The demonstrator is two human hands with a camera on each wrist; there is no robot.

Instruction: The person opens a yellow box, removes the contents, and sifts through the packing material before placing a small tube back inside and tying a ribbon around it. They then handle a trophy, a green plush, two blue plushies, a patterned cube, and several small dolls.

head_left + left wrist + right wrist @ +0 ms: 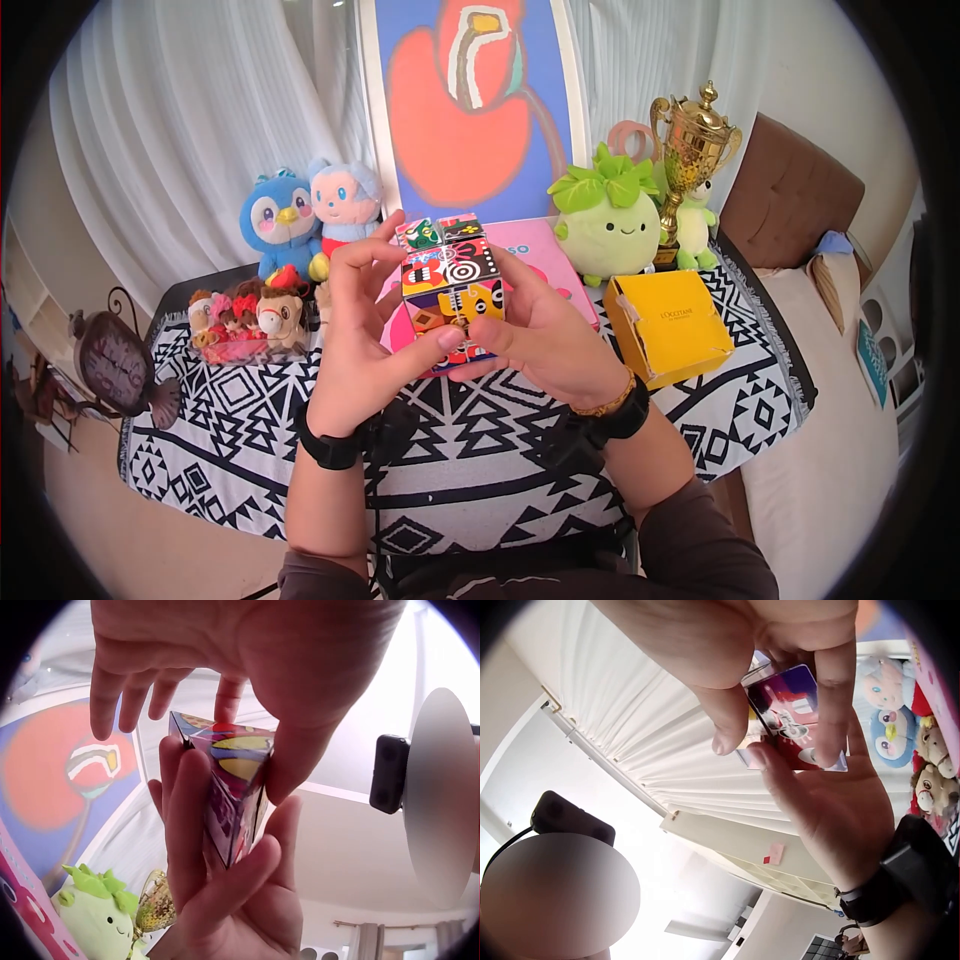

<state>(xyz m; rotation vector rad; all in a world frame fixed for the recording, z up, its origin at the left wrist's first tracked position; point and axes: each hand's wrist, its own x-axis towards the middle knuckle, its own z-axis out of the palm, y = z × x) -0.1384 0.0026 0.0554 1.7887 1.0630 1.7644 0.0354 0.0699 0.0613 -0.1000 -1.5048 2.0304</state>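
Note:
Both hands hold a glossy picture cube point(452, 268) above the table, its faces printed with bold cartoon patterns in red, black, yellow and purple. Seams split its faces into smaller blocks. My left hand point(365, 335) grips the cube from the left, thumb on the near face. From the other side my right hand point(560, 335) grips it, its thumb also on the near face beside the left thumb. In the left wrist view the cube point(240, 761) shows an edge-on corner between the fingers, several left fingers reaching past it. The right wrist view shows a red and purple face point(791, 716).
A pink box point(545, 265) lies behind the hands, and a yellow box point(675, 325) to the right. Plush toys point(280, 220) stand back left, a green plush point(605, 225) and gold trophy point(695, 150) back right. A patterned cloth point(460, 490) covers the table.

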